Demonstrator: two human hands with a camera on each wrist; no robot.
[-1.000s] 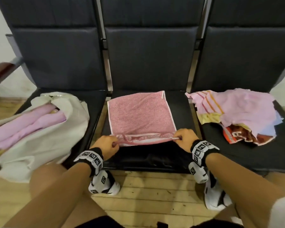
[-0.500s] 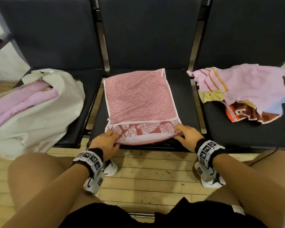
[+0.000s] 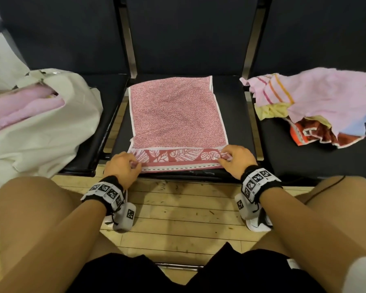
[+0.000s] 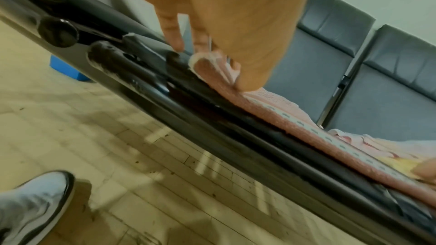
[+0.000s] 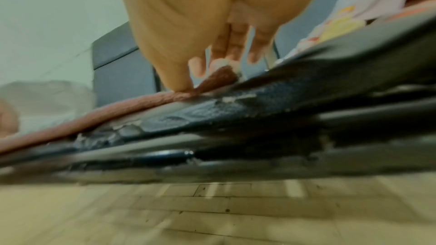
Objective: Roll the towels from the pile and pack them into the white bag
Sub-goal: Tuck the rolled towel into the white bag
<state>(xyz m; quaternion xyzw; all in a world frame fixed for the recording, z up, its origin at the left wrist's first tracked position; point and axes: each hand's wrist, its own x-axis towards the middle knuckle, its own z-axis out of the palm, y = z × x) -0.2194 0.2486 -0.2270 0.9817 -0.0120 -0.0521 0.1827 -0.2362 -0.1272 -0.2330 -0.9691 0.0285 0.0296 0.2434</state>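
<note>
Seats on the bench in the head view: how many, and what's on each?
3. Left seat holds the white bag, middle seat the red towel, right seat the towel pile.

I see a pink speckled towel (image 3: pixel 178 115) spread flat on the middle seat (image 3: pixel 237 123), its white-trimmed long sides running from the backrest toward the front edge. Its near end, a darker band with white leaf shapes and a dashed stripe, lies along the seat's front edge with both corners lifted slightly. On the right seat (image 3: pixel 304 166) the pile of towels (image 3: pixel 313 102) sits in a loose heap toward the back: a pale pink one on top, a striped one at its left, yellow, blue and red-orange ones showing underneath. On the left seat the white bag (image 3: pixel 40 132) slumps open, overhanging the front edge, with rolled pale pink towels (image 3: pixel 23 108) inside.
</note>
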